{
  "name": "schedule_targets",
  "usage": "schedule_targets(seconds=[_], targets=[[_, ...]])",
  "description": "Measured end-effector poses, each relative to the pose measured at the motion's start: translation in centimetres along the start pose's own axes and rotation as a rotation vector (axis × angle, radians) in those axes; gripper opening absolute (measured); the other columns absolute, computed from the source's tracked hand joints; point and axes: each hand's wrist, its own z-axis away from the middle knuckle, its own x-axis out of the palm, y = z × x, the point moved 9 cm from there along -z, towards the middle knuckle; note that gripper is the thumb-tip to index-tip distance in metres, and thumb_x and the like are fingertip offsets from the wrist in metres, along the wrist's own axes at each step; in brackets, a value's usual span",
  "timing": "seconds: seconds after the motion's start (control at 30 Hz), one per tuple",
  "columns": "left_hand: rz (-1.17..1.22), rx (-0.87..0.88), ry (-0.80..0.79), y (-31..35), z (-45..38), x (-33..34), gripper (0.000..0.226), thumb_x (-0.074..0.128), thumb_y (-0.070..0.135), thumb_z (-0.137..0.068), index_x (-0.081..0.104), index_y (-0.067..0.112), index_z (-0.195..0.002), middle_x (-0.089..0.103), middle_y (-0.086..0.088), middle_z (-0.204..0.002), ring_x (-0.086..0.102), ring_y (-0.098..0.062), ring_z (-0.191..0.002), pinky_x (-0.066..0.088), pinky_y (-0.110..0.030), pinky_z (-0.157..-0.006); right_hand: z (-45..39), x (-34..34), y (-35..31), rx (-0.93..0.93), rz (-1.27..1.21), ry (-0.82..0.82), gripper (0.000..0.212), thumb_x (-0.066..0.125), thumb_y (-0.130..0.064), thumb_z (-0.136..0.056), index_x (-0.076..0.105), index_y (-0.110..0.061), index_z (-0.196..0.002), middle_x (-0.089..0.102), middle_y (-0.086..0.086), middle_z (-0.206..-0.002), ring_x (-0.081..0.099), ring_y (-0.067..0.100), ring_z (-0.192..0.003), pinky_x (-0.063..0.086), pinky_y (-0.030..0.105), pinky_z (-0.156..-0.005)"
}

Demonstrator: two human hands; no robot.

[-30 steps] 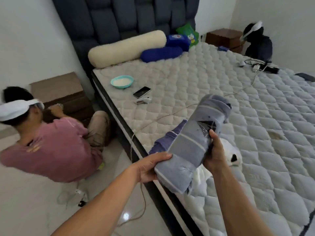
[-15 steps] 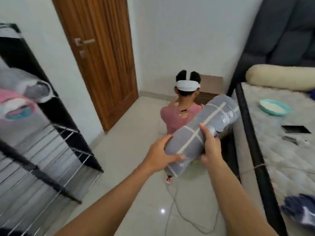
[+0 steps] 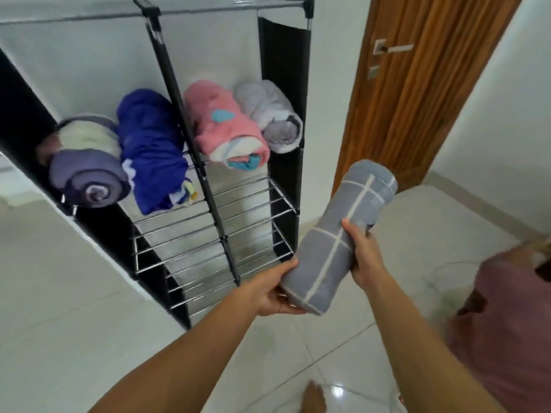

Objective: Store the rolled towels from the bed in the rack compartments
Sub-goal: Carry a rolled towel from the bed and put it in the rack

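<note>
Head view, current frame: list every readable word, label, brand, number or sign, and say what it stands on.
None can be read. The pink rolled towel carries only a teal patch with no lettering; the grey towel held in the left hand and right hand shows only pale grid lines.

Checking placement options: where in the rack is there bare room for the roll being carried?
The top shelf is crowded: purple roll and blue roll left, pink roll and white roll right. The wire shelves below are bare in both columns of the rack.

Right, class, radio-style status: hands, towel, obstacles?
Left hand and right hand grip grey rolled towel. Rack ahead, lower shelves free. Nothing blocking.
</note>
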Motion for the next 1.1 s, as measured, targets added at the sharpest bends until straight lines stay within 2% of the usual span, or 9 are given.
schedule_targets(seconds=[0.1, 0.17, 0.33, 0.53, 0.67, 0.8, 0.93, 1.03, 1.1], targets=[[0.115, -0.043, 0.055, 0.6, -3.7, -1.7, 0.045, 0.068, 0.032, -0.085, 0.056, 0.007, -0.12, 0.06, -0.017, -0.114, 0.06, -0.036, -0.097, 0.054, -0.06, -0.081, -5.6, 2.9, 3.0, 0.116, 0.19, -0.043, 0.087, 0.086, -0.043, -0.055, 0.05, -0.015, -0.129, 0.066, 0.009, -0.119, 0.066, 0.028, -0.102, 0.055, 0.047, -0.089], [0.169, -0.059, 0.094, 1.3, -5.4, -2.8, 0.048, 0.066, 0.03, -0.087, 0.052, 0.007, -0.126, 0.06, -0.017, -0.117, 0.061, -0.037, -0.095, 0.054, -0.057, -0.069, -8.7, 4.6, 5.0, 0.204, 0.288, -0.096, 0.077, 0.083, -0.04, -0.061, 0.05, -0.012, -0.125, 0.065, 0.009, -0.115, 0.065, 0.025, -0.095, 0.056, 0.041, -0.078], [0.148, -0.08, 0.139, 4.3, -8.5, -5.9, 0.032, 0.067, 0.034, -0.086, 0.055, 0.012, -0.106, 0.061, -0.015, -0.109, 0.062, -0.037, -0.095, 0.05, -0.056, -0.087, -14.3, 8.8, 8.0, 0.323, 0.43, -0.184, 0.082, 0.08, -0.04, -0.066, 0.043, -0.009, -0.132, 0.06, 0.012, -0.121, 0.063, 0.03, -0.102, 0.054, 0.047, -0.086], [0.075, -0.102, 0.076, 8.2, -13.6, -7.0, 0.056, 0.074, 0.039, -0.078, 0.053, 0.013, -0.122, 0.062, -0.016, -0.122, 0.063, -0.035, -0.107, 0.053, -0.054, -0.086, -20.1, 13.6, 8.5, 0.318, 0.559, -0.23, 0.094, 0.082, -0.047, -0.052, 0.046, -0.014, -0.133, 0.062, 0.009, -0.122, 0.063, 0.031, -0.103, 0.052, 0.052, -0.094], [0.088, -0.025, 0.099, 12.1, -17.9, -7.7, 0.045, 0.074, 0.036, -0.078, 0.055, 0.013, -0.112, 0.064, -0.013, -0.115, 0.064, -0.031, -0.1, 0.052, -0.049, -0.09, -25.7, 15.8, 8.5, 0.264, 0.648, -0.249, 0.107, 0.08, -0.058, -0.044, 0.047, -0.013, -0.135, 0.061, 0.01, -0.128, 0.063, 0.031, -0.107, 0.052, 0.049, -0.095], [0.087, 0.058, 0.145, 16.1, -22.2, -8.4, 0.048, 0.078, 0.032, -0.076, 0.055, 0.015, -0.115, 0.067, -0.009, -0.112, 0.066, -0.027, -0.097, 0.053, -0.046, -0.09, -29.7, 17.9, 8.1, 0.221, 0.724, -0.226, 0.103, 0.073, -0.059, -0.066, 0.036, -0.002, -0.144, 0.05, 0.016, -0.14, 0.055, 0.035, -0.12, 0.047, 0.041, -0.098], [0.106, 0.105, 0.186, 18.5, -25.3, -8.5, 0.039, 0.073, 0.03, -0.081, 0.055, 0.015, -0.111, 0.068, -0.009, -0.105, 0.067, -0.027, -0.09, 0.056, -0.042, -0.075, -32.9, 20.2, 8.5, 0.132, 0.855, -0.28, 0.083, 0.069, -0.041, -0.083, 0.035, 0.001, -0.145, 0.042, 0.019, -0.149, 0.044, 0.035, -0.133, 0.04, 0.035, -0.104], [0.048, 0.152, 0.187, 20.3, -27.0, -8.6, 0.054, 0.075, 0.034, -0.079, 0.05, 0.015, -0.123, 0.064, -0.014, -0.122, 0.066, -0.035, -0.102, 0.057, -0.044, -0.083, -34.0, 20.9, 8.9, 0.089, 0.902, -0.315, 0.077, 0.069, -0.034, -0.085, 0.033, -0.004, -0.146, 0.041, 0.017, -0.15, 0.043, 0.034, -0.134, 0.038, 0.036, -0.109], [-0.016, 0.181, 0.17, 21.2, -27.8, -8.5, 0.062, 0.073, 0.031, -0.082, 0.042, 0.017, -0.134, 0.058, -0.013, -0.134, 0.067, -0.031, -0.098, 0.057, -0.04, -0.077, -34.4, 20.6, 9.4, 0.079, 0.967, -0.343, 0.074, 0.063, -0.038, -0.088, 0.031, -0.008, -0.148, 0.04, 0.015, -0.151, 0.041, 0.034, -0.136, 0.035, 0.036, -0.111]])
